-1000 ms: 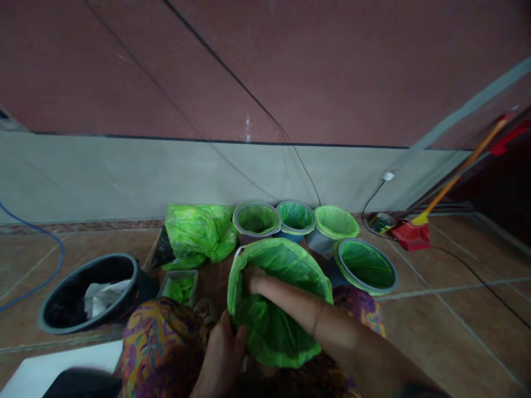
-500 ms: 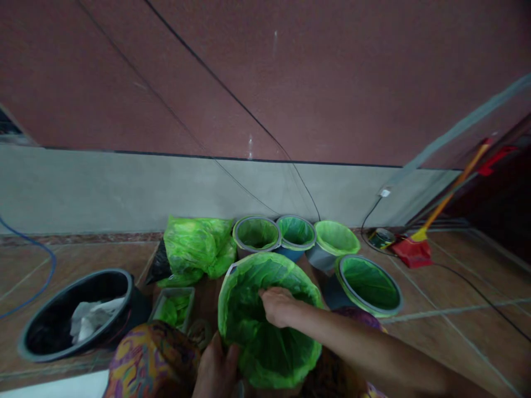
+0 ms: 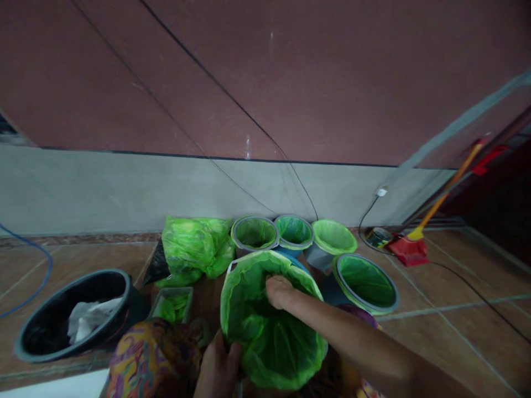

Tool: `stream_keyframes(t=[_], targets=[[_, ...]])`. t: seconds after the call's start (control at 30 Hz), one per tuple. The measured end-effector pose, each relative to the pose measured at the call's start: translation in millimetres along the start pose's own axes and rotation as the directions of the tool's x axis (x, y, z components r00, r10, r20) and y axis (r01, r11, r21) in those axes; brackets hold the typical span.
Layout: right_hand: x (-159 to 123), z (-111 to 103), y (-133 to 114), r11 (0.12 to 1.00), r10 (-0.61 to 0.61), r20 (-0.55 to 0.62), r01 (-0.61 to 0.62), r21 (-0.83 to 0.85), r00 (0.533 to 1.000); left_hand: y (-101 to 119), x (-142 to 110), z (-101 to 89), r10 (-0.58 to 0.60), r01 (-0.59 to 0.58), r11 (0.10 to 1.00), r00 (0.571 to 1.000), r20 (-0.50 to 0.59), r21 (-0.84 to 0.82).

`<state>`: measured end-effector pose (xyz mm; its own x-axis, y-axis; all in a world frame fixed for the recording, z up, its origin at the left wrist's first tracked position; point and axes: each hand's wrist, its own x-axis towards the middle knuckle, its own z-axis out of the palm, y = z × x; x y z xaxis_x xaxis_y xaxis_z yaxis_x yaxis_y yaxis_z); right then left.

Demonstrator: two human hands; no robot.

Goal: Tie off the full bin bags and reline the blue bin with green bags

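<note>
A small bin lined with a green plastic bag (image 3: 269, 337) sits between my knees. My left hand (image 3: 219, 366) grips its near left rim, fingers closed on the rim and bag edge. My right hand (image 3: 279, 291) reaches across the opening to the far rim, fingers curled down against the green liner there. Behind it stand other bins with green liners: a grey-rimmed one (image 3: 254, 233), a blue one (image 3: 293, 232), a fully covered one (image 3: 333, 237) and a larger grey-rimmed one (image 3: 365, 275).
A stuffed green bag (image 3: 193, 246) lies at the back left by a small grey tray (image 3: 173, 305) of green bags. A black bin (image 3: 70, 315) with white paper is at the left. A red dustpan with an orange handle (image 3: 409, 249) leans right; cables run along the tiled floor.
My right hand has drawn back from the far left rim toward the far middle rim, its fingers curling from stretched to closed. The bin tilted slightly. My left hand stays on the near rim.
</note>
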<state>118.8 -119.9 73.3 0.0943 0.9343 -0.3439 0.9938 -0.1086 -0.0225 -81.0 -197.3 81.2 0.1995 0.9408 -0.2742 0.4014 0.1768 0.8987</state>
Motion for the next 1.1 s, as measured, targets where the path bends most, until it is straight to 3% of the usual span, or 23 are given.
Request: stream_keyframes(t=[0.07,0.13,0.23,0.3,0.37,0.47,0.57,0.83,1.1], targets=[[-17.3,-11.3,-1.0,0.997,-0.048,0.055,0.050,-0.052,0.997,-5.9,1.5,-0.5,0.003,-0.003,1.000,1.000,0.005,0.010],[-34.4,-24.9,-1.3,0.994,-0.083,0.031,0.085,-0.067,0.996,-12.1,2.6,-1.6,0.017,-0.017,1.000,1.000,-0.009,0.010],[-52.2,-43.9,5.1,0.992,-0.098,-0.175,0.082,-0.097,0.980,-17.6,3.6,-3.3,0.012,-0.012,1.000,0.999,-0.052,0.003],[-54.9,-50.5,14.9,0.994,-0.044,-0.353,0.004,-0.113,0.934,-17.5,3.5,-4.1,-0.005,0.004,1.000,0.998,-0.064,-0.017],[-50.2,-50.7,26.7,0.991,0.026,-0.441,-0.083,-0.109,0.897,-14.6,2.7,-4.7,-0.008,0.006,0.999,0.998,-0.065,-0.032],[-37.9,-44.0,42.1,0.986,0.069,-0.436,-0.128,-0.107,0.897,-8.7,0.3,-6.0,-0.010,0.008,0.999,0.998,-0.064,-0.031],[-31.4,-37.4,49.8,0.990,0.036,-0.416,-0.090,-0.110,0.908,-5.7,-2.5,-7.4,-0.015,0.013,0.999,0.998,-0.053,-0.042],[-33.9,-32.6,52.9,0.994,-0.003,-0.421,-0.045,-0.104,0.907,-8.2,-3.1,-6.0,-0.048,0.044,0.998,0.996,-0.071,-0.053],[-26.6,-23.9,57.5,0.998,0.037,-0.445,-0.052,-0.021,0.895,-15.4,-0.4,-6.9,-0.022,0.019,0.999,0.998,-0.060,-0.039]])
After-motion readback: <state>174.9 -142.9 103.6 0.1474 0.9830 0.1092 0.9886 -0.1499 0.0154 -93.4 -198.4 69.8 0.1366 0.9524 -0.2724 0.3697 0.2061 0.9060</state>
